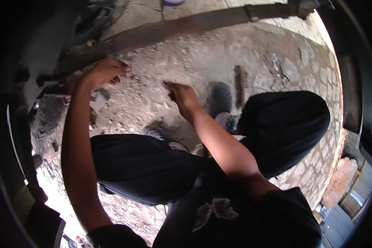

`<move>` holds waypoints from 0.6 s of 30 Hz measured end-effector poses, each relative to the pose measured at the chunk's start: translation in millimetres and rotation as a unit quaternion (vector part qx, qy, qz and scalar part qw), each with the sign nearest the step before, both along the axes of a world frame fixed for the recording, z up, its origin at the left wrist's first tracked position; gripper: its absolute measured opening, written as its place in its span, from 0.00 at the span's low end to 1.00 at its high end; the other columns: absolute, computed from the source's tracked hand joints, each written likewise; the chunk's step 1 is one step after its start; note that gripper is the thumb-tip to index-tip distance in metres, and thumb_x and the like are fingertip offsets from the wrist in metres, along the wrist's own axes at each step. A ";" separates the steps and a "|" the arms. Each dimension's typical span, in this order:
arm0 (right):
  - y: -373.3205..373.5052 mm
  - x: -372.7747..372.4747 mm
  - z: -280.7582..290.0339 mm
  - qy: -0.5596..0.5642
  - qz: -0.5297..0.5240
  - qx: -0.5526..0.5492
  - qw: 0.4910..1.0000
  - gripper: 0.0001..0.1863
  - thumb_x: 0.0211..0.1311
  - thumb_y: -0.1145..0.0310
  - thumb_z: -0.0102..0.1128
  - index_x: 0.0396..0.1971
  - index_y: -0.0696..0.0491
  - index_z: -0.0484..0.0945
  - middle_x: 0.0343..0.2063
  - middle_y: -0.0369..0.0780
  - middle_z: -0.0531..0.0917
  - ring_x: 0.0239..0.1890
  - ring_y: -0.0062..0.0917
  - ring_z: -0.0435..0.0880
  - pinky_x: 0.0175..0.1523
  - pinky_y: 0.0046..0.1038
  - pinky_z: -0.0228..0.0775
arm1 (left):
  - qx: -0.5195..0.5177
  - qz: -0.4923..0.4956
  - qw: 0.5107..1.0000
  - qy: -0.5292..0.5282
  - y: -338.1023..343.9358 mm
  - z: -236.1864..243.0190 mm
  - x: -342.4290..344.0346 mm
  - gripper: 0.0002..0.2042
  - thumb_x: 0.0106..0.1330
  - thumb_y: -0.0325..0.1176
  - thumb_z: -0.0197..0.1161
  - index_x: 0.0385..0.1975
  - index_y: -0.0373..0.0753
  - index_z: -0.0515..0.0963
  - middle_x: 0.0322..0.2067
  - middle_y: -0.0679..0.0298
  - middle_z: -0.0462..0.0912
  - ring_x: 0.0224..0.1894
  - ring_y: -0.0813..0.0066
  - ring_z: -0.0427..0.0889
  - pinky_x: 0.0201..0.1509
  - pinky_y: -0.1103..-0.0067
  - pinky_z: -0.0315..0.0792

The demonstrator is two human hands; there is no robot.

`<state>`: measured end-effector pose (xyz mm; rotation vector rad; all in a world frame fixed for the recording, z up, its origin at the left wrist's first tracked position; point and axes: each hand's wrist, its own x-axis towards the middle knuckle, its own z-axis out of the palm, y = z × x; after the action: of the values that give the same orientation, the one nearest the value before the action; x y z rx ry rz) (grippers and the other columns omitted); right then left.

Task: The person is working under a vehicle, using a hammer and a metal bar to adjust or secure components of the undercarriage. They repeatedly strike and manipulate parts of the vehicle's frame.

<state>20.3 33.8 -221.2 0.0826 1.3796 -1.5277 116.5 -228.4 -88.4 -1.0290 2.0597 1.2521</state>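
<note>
Person squats on dusty, stony ground (219,53), knees in dark trousers spread, grey shoes (221,99) planted between them. View is from above the head, looking down along both forearms.

Left hand (105,72): raised to the left, fingers curled loosely, tips pinched toward the thumb. It sits right at the edge of a dark, shadowed machine part (41,89) on the left rim of the view. Whether it grips anything small there I cannot tell; shadow hides the contact. A tyre tread (45,120) shows just below that part.

Right hand (181,94): held out in front at centre, fingers folded down in a closed fist-like curl. Something thin and dark may lie in the fingers, but it is too small to name. Hand is well apart from the machine part, hovering over the dirt.

A rusty flat tool (239,82) lies on the ground beyond the right shoe, near the right hand but untouched.

Judgement: the work looks to be at the fitting or loosening stage on the part at left, the left hand leading. The next move would call for steady fingertip control in poor light, with the right hand brought across to assist.

A long timber beam (186,27) runs across the ground behind.
</note>
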 end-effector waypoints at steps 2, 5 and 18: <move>-5.2 -23.5 36.9 -0.039 -0.057 -0.104 0.992 0.18 0.70 0.61 0.65 0.48 0.61 0.86 0.35 0.38 0.85 0.33 0.20 0.76 0.43 0.25 0.69 | -0.036 0.000 0.997 0.070 37.0 19.1 -19.0 0.27 0.66 0.55 0.69 0.49 0.35 0.82 0.43 0.58 0.85 0.38 0.74 0.83 0.45 0.72 0.79; 11.8 -45.6 105.8 0.029 -0.135 -0.206 0.969 0.19 0.73 0.68 0.60 0.58 0.62 0.80 0.48 0.40 0.86 0.41 0.19 0.79 0.49 0.23 0.70 | -0.081 -0.013 0.983 0.165 92.4 38.8 -52.8 0.30 0.66 0.56 0.69 0.52 0.33 0.80 0.47 0.54 0.84 0.41 0.72 0.84 0.48 0.71 0.79; 44.8 -71.4 168.8 0.099 -0.241 -0.280 0.924 0.23 0.72 0.71 0.59 0.63 0.63 0.73 0.55 0.44 0.82 0.59 0.30 0.81 0.66 0.32 0.70 | -0.192 -0.175 0.923 0.284 160.2 114.7 -149.3 0.21 0.68 0.50 0.69 0.38 0.33 0.81 0.31 0.62 0.86 0.32 0.79 0.83 0.34 0.79 0.77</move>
<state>-51.1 78.6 -52.4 -0.0987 1.0622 -2.3536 -32.7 -68.2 26.3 -0.4181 2.8644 1.0593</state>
